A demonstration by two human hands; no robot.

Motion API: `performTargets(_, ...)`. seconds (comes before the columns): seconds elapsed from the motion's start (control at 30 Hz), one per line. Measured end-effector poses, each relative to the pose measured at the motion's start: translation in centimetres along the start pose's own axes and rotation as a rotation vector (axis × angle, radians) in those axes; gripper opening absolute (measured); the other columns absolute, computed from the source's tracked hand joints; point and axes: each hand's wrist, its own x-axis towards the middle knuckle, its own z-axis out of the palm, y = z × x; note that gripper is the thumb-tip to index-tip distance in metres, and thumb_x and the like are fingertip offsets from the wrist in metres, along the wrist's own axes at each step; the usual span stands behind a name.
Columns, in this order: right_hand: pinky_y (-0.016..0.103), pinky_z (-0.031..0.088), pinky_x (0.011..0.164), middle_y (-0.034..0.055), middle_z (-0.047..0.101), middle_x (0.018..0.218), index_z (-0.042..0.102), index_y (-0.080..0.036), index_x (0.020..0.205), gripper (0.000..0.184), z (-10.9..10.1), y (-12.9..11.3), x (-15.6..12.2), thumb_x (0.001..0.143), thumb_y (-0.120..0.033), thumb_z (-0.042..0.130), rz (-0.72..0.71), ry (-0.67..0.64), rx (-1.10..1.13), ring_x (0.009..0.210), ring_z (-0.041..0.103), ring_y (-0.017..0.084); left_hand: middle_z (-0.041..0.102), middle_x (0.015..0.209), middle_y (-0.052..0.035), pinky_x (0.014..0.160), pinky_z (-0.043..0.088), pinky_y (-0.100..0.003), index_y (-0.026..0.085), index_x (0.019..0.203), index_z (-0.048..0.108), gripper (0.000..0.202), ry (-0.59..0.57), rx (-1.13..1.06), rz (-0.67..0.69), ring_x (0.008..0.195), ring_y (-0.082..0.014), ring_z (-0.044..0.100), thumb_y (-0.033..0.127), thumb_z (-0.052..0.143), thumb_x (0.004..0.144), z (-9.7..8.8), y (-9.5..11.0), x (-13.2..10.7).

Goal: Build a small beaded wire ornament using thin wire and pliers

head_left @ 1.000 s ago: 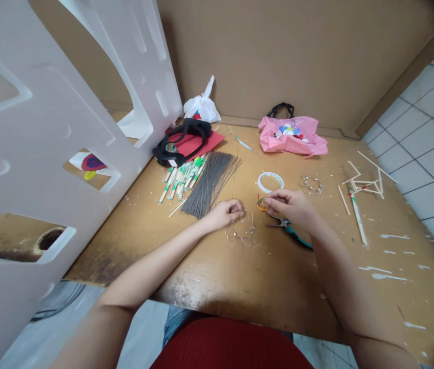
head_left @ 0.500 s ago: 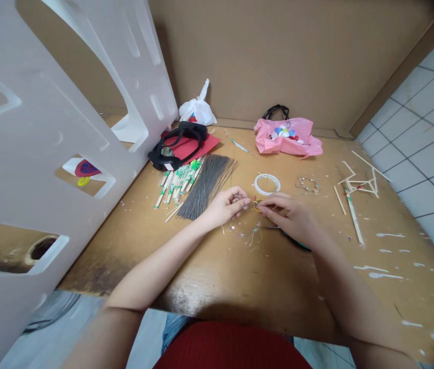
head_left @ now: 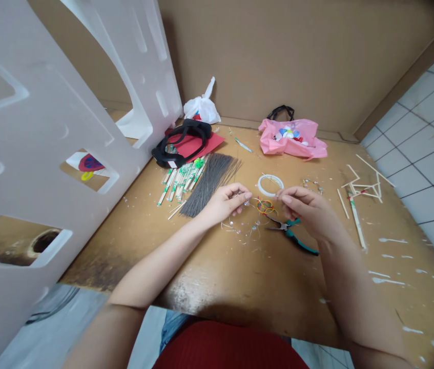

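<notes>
My left hand (head_left: 229,203) is closed in a pinch on a thin beaded wire with small clear beads (head_left: 246,203) by the fingertips. To its right, my right hand (head_left: 304,207) is raised with thumb and forefinger pressed together; whatever they hold is too fine to make out. Between the hands lies a tangle of yellow and red bands (head_left: 266,206). Pliers with teal and black handles (head_left: 295,240) rest on the table below my right hand, jaws pointing left. Loose beads and wire ends (head_left: 255,227) are spread just below my left hand.
Beyond the hands are a white ring-shaped spool (head_left: 281,185) and a beaded loop (head_left: 318,185). Grey wires (head_left: 205,189), wrapped chopsticks (head_left: 178,182) and a black head strap (head_left: 159,156) lie left. A pink bag (head_left: 270,146) stands behind; a stick frame (head_left: 366,192) lies right.
My right hand has moved right and away from my left hand. The coloured bands it was at now lie on the table, and the pliers have come into fuller view.
</notes>
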Motion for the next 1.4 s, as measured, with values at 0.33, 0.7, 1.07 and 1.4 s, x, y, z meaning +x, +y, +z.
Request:
performTargets(0.33, 0.020, 0.027, 0.041, -0.0008, 0.063, 0.069, 0.066, -0.019, 0.078, 0.022, 1.3, 1.7, 1.1, 0.073, -0.040, 0.067, 0.247, -0.275, 0.152, 0.044, 0.041, 0.005, 0.059, 0.058, 0.0012, 0.044, 0.043, -0.017, 0.012, 0.078, 0.061, 0.025, -0.036, -0.010, -0.056, 0.050, -0.0065, 0.053, 0.036, 0.066, 0.073, -0.2, 0.5, -0.1)
performTargets(0.7, 0.023, 0.045, 0.051, 0.0015, 0.064, 0.061, 0.069, -0.018, 0.078, 0.029, 0.9, 1.6, 1.0, 0.067, -0.045, 0.071, 0.241, -0.071, 0.015, 0.053, 0.056, 0.010, 0.067, 0.094, -0.0094, 0.068, 0.052, -0.025, 0.011, 0.093, 0.062, 0.028, -0.197, -0.186, -0.160, 0.079, -0.0126, 0.065, 0.037, 0.057, 0.084, -2.2, 0.5, 0.2)
performTargets(1.07, 0.023, 0.047, 0.052, 0.0009, 0.063, 0.058, 0.070, -0.017, 0.072, 0.025, 0.1, 0.8, 1.3, 0.065, -0.041, 0.074, 0.181, 0.006, 0.152, 0.050, 0.055, 0.010, 0.067, 0.085, -0.0063, 0.071, 0.054, -0.028, 0.011, 0.083, 0.054, 0.020, -0.100, -0.205, -0.136, 0.077, -0.0126, 0.066, 0.023, 0.067, 0.075, -2.8, 0.7, 0.4)
performTargets(1.4, 0.024, 0.048, 0.052, 0.0051, 0.068, 0.073, 0.069, -0.017, 0.072, 0.026, -0.1, 1.1, 1.8, 0.062, -0.040, 0.075, 0.195, -0.009, 0.250, 0.055, 0.058, 0.011, 0.067, 0.096, -0.0082, 0.071, 0.054, -0.027, 0.012, 0.093, 0.060, 0.020, -0.112, -0.127, -0.067, 0.078, -0.0120, 0.065, 0.024, 0.063, 0.078, -3.1, 0.8, 0.2)
